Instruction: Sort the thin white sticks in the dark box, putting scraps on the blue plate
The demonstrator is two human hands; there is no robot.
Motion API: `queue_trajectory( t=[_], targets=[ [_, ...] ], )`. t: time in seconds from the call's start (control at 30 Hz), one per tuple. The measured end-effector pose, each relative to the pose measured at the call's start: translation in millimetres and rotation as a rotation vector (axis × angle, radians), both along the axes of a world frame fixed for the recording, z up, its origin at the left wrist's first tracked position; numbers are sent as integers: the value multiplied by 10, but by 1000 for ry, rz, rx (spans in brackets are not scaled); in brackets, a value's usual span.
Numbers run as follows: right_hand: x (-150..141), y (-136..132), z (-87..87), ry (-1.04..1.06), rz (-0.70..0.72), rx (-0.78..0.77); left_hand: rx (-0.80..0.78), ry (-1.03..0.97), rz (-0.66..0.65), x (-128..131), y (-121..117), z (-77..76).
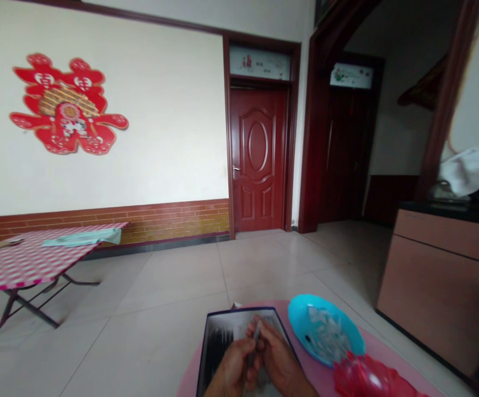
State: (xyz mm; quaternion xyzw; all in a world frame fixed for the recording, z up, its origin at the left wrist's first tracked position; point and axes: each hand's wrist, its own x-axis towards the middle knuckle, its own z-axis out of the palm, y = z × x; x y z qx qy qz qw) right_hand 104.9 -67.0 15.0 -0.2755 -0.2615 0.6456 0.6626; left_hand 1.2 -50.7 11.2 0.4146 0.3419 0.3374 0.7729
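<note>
Over a shallow open box point(243, 313) with a dark blue rim, my two hands meet with fingers closed. My left hand point(235, 361) and my right hand point(278, 353) pinch a small, thin, greyish translucent piece point(257, 332) between them; its exact kind is too small to make out. Inside the box, thin dark strands or sticks point(218, 344) lie on the left, and a pale area shows behind the fingers. The hands hide much of the box's middle. Right of it stands a turquoise bowl point(299, 309) holding many small clear plastic pieces point(326, 333).
Box and bowl rest on a pink round tabletop point(396, 358). A shiny red plastic item point(371, 377) lies at the bowl's near side. To the left is a folding table point(28, 262) with a checked cover and a mint cloth point(86, 237). A cabinet point(433, 275) stands right.
</note>
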Motion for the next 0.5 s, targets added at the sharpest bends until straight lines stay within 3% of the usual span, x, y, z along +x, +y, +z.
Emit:
queue_trajectory(
  t=[0.23, 0.5],
  targets=[
    [22, 15, -17, 45, 45, 6, -69, -18, -20, -33, 25, -29],
    [28, 13, 12, 80, -9, -32, -130, -12, -54, -14, 91, -32]
  ],
)
